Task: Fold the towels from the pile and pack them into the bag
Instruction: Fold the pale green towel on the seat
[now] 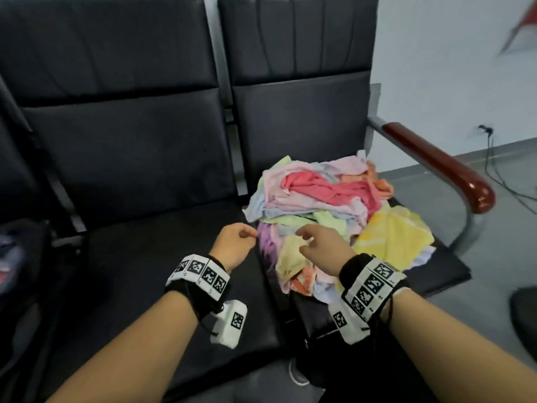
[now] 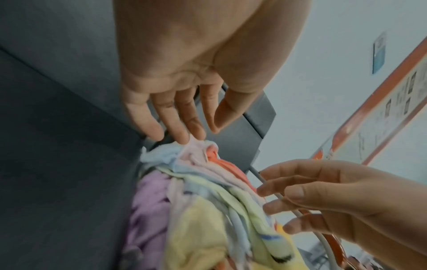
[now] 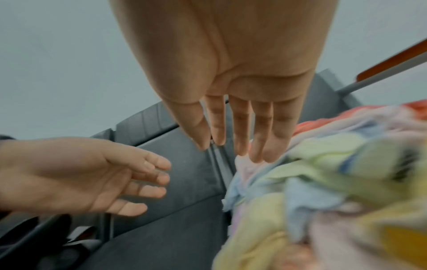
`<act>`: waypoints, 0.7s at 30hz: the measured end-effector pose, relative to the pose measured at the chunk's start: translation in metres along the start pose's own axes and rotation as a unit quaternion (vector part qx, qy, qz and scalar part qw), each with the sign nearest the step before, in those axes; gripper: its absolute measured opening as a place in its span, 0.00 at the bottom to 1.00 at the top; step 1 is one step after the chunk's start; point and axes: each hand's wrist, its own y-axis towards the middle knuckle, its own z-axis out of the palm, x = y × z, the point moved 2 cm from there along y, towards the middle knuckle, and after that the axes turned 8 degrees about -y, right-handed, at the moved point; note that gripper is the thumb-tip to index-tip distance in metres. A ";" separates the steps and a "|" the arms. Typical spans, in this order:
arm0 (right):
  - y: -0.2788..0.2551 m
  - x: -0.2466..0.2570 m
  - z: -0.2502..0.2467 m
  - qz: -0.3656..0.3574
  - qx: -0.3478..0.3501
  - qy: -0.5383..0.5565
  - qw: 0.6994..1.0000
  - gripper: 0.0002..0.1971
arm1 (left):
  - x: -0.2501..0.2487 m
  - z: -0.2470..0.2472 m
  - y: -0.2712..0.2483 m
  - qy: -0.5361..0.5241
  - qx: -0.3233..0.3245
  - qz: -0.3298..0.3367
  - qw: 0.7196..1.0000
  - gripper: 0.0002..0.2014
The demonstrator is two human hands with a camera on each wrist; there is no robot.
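Note:
A loose pile of small coloured towels (image 1: pixel 325 205) (pink, red, yellow, green, purple) lies on the right black seat. My left hand (image 1: pixel 236 242) hovers at the pile's near left edge, beside a purple towel (image 1: pixel 266 242), fingers relaxed and holding nothing. My right hand (image 1: pixel 322 242) hovers over a pale yellow towel (image 1: pixel 290 257) at the front of the pile, fingers spread and empty. In the left wrist view the left hand (image 2: pixel 184 117) hangs above the pile (image 2: pixel 203 201). The right wrist view shows the right hand (image 3: pixel 238 127) with straight fingers above the blurred pile (image 3: pixel 323 182). A dark bag (image 1: pixel 17 257) sits at the far left edge.
The left black seat (image 1: pixel 145 257) lies bare beside the pile. A red-brown armrest (image 1: pixel 441 164) on a metal frame bounds the right seat. A cable (image 1: pixel 499 170) runs along the grey floor by the white wall.

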 end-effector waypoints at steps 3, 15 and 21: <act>0.005 -0.055 -0.016 0.038 -0.019 -0.027 0.999 0.22 | -0.008 0.051 0.013 0.008 0.036 0.002 0.999 0.10; 0.038 -0.122 -0.002 0.095 0.008 -0.035 0.995 0.17 | -0.013 0.131 0.041 0.052 0.103 0.013 0.993 0.16; 0.041 -0.096 -0.046 0.021 -0.137 0.203 0.969 0.05 | -0.028 0.133 0.039 0.029 0.151 0.054 0.987 0.31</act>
